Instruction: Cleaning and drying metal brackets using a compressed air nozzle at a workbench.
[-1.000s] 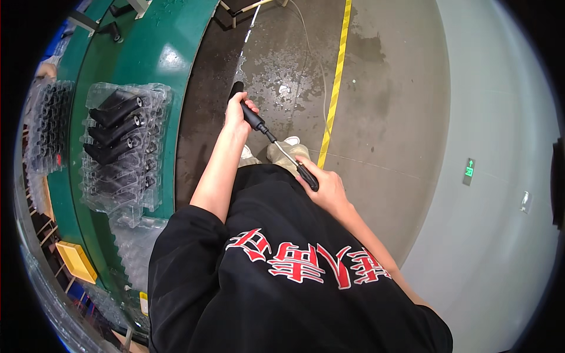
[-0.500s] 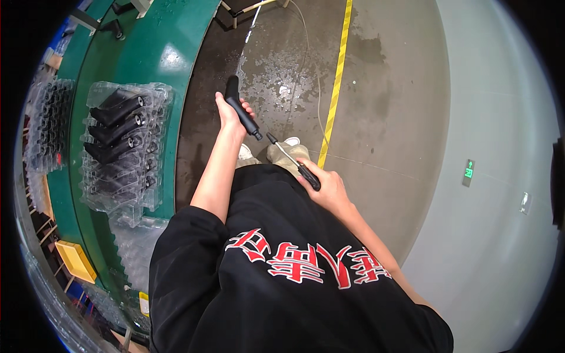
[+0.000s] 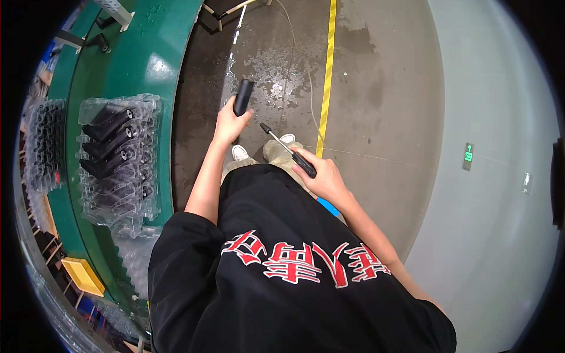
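Out over the floor, my left hand point(image 3: 229, 123) is closed around a smooth black handle-shaped part point(image 3: 243, 96). One thick end of the part points away from me; its lower end is hidden by my fingers. My right hand point(image 3: 328, 181) grips an air blow gun point(image 3: 302, 163) with a black body and a thin metal tube. The gun's black tip points up and left toward my left hand, a short gap away from the part. To my left, similar black angled parts point(image 3: 110, 136) lie in stacked clear plastic trays point(image 3: 150, 115) on the green bench.
The green bench point(image 3: 138, 56) runs along my left, with more stacked trays point(image 3: 46, 141) behind. A yellow bin point(image 3: 83, 276) sits lower left. A thin hose point(image 3: 312, 100) trails over the wet floor point(image 3: 376, 100) beside a yellow floor stripe point(image 3: 328, 76). A pale wall point(image 3: 494, 235) rises on the right.
My left hand has turned the black part, so its lower end no longer shows and one thick end stands up. The blow gun has shifted slightly left and up.
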{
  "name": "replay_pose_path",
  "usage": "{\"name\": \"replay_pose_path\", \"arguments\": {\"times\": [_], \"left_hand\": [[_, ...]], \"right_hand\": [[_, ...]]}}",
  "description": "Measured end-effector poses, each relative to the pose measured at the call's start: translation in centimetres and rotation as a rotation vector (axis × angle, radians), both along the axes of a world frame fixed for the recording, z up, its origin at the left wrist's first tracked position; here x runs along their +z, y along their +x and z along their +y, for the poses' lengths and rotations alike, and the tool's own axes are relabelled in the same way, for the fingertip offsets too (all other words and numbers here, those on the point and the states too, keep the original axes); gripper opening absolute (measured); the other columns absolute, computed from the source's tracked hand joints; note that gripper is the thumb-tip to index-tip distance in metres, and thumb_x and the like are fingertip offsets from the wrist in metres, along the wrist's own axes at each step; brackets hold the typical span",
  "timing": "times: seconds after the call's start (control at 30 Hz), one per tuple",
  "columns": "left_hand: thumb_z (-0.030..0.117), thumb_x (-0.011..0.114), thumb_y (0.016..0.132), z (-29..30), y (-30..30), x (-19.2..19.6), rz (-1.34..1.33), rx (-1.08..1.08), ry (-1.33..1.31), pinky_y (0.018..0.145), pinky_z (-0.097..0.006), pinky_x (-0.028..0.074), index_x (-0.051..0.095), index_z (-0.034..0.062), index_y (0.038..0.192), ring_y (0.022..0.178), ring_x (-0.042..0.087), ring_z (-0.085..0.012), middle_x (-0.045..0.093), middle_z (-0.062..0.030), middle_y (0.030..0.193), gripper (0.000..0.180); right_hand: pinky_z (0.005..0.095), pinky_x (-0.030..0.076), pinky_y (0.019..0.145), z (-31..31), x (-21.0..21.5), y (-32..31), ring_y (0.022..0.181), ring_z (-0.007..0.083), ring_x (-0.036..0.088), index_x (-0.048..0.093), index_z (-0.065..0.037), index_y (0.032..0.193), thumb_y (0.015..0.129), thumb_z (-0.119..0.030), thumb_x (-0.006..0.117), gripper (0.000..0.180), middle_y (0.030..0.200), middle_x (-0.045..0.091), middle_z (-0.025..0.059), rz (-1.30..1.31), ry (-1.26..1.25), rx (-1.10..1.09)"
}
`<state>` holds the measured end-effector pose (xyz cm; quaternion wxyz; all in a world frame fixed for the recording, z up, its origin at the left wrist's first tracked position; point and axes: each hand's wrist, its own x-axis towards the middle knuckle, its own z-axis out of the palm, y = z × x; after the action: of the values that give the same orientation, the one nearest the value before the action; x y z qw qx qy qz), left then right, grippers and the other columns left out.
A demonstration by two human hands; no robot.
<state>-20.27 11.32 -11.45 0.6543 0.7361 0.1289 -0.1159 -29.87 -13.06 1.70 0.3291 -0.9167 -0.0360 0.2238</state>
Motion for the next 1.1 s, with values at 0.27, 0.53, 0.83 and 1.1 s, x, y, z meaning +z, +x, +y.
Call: {"name": "replay_pose_path", "arguments": {"times": [0.27,0.53,0.83,1.1], "left_hand": [[0.014,0.073,0.078,-0.1,0.2,3.5,-0.16,-0.243,0.599,0.064,-0.036,0.048,0.06,0.0065,0.108,0.064,0.063,-0.027,0.067,-0.0121,0.08,0.033],[0.014,0.074,0.077,0.4,0.6,4.4,-0.273,-0.272,0.661,0.064,-0.038,0.048,0.063,0.0079,0.096,0.066,0.062,-0.0315,0.069,-0.0103,0.083,0.023],[0.011,0.072,0.074,1.1,-1.2,3.1,-0.215,-0.349,0.721,0.066,-0.038,0.047,0.061,0.0056,0.092,0.071,0.062,-0.0299,0.068,-0.0094,0.084,0.022],[0.008,0.071,0.071,1.5,-1.5,2.8,-0.347,-0.344,0.673,0.068,-0.037,0.046,0.061,0.0047,0.09,0.073,0.06,-0.0294,0.066,-0.0084,0.084,0.022]], "right_hand": [[0.0349,0.049,0.062,0.6,2.1,1.8,0.063,0.0245,0.062,0.062,-0.018,0.128,0.089,-0.023,0.065,0.04,0.088,0.073,0.007,0.067,0.03,-0.024],[0.0351,0.049,0.062,-0.1,2.3,2.4,0.064,0.0244,0.064,0.063,-0.017,0.127,0.089,-0.025,0.065,0.039,0.091,0.074,0.0068,0.066,0.047,-0.039],[0.0345,0.049,0.065,0.4,2.5,3.0,0.069,0.0236,0.064,0.065,-0.015,0.124,0.089,-0.025,0.065,0.037,0.092,0.074,0.0078,0.097,0.101,0.031],[0.0349,0.049,0.066,0.9,2.7,4.2,0.07,0.0251,0.063,0.066,-0.013,0.123,0.089,-0.025,0.065,0.036,0.094,0.073,0.0091,0.208,0.037,0.031]]}}
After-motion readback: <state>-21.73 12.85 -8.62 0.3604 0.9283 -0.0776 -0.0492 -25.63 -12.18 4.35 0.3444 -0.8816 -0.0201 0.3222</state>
